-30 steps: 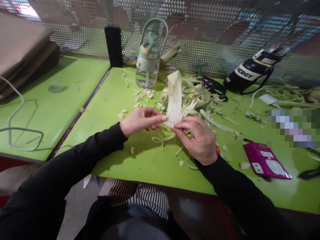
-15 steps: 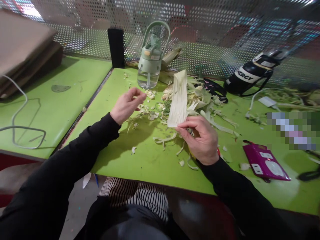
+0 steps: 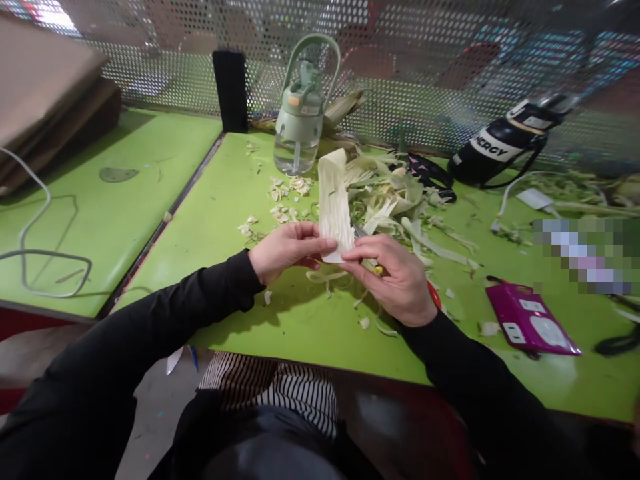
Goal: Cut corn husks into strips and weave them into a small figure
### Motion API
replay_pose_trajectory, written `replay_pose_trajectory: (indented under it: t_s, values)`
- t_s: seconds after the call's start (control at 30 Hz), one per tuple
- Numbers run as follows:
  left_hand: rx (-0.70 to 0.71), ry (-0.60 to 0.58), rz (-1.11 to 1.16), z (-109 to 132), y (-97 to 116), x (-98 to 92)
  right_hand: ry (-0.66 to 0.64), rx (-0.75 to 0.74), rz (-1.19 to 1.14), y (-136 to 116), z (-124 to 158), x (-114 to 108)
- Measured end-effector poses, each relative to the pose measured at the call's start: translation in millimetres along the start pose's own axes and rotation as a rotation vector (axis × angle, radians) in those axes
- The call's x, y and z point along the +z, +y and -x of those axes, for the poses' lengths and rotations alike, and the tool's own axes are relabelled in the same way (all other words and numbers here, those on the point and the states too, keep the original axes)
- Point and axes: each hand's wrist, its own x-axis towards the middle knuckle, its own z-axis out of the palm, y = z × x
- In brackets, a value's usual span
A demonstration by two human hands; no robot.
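A long pale corn husk strip [image 3: 334,193] stands up between my two hands, its top end curling over. My left hand [image 3: 290,250] pinches the lower left edge between thumb and fingers. My right hand [image 3: 393,277] pinches the lower right corner, close to the left fingertips. Behind the strip lies a heap of loose husk pieces [image 3: 395,197]. Small cream scraps [image 3: 283,213] are scattered left of the heap. Partly hidden by my right hand, a red handle-like loop [image 3: 433,295] rests on the table.
A green-lidded water bottle [image 3: 299,127] and a black stand [image 3: 231,92] stand by the perforated metal screen [image 3: 400,67]. A black bottle [image 3: 495,150] leans at the right. A purple power strip [image 3: 530,319] lies on the green table [image 3: 300,333]. Brown cardboard [image 3: 45,87] is at the left.
My left hand has moved right and down and now grips the husk strip's lower edge. The strip has shifted a little to the left, still held by my right hand.
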Motion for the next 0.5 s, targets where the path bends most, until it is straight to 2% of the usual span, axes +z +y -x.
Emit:
replay_pose_trajectory:
  t_s: [0.2,0.4,0.5]
  values:
    - [0.123,-0.153,0.018,-1,-6,2.2,0.022,0.076,0.019,-1,0,0]
    - [0.206,-0.113,-0.051,-2,-13,5.1,0.028,0.13,0.023,-7,-1,0]
    - [0.231,-0.096,-0.089,-2,-16,4.9,0.033,0.209,-0.017,-9,0,2]
